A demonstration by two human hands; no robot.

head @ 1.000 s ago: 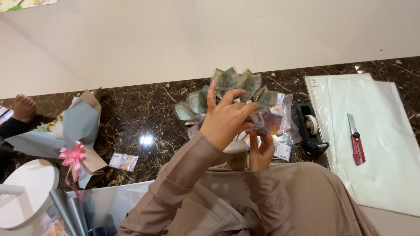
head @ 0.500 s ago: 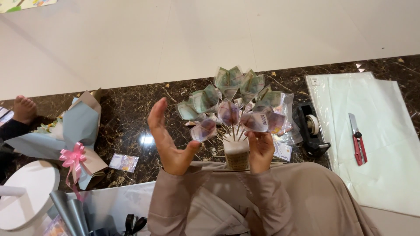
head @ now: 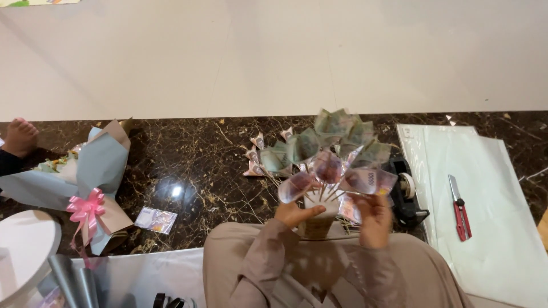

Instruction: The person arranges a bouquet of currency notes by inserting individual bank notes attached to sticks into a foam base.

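The money bouquet (head: 331,171) stands upright in front of the person's lap, at the near edge of the dark marble floor (head: 194,154). It consists of folded banknotes on thin sticks, fanned out above a small pale base (head: 317,206).

**Handling.** The assembly is judged light and top-heavy. The folded notes are soft paper, several apparently wrapped in clear film, and they crease or slip easily. The sticks appear thin and liable to bend or pull out of the base. The base is the only firm part and is the correct place to take hold. Individual notes are best handled at the stick just below the fold, not by the paper.

**Grip state.**
- The left hand (head: 294,214) rests against the base from the left, fingers curled on it.
- The right hand (head: 374,219) is pressed together on the lower right notes or their sticks. Which of the two it pinches cannot be told.

**Hidden or unclear.**
- The lower part of the base is hidden behind the hands and the sleeves.
- How the sticks are fixed in the base is not visible.
- The rear green notes overlap, so their number cannot be made out.
- More folded notes (head: 254,159) lie on the floor just left of the bouquet.
- The tape dispenser (head: 408,197) to the right is partly covered by the notes.
- A red utility knife (head: 458,208) lies on the white sheet (head: 502,239), well apart.
- A wrapped blue bouquet (head: 94,171) with a pink bow lies at the left, with another person's foot (head: 20,137) at the picture edge.
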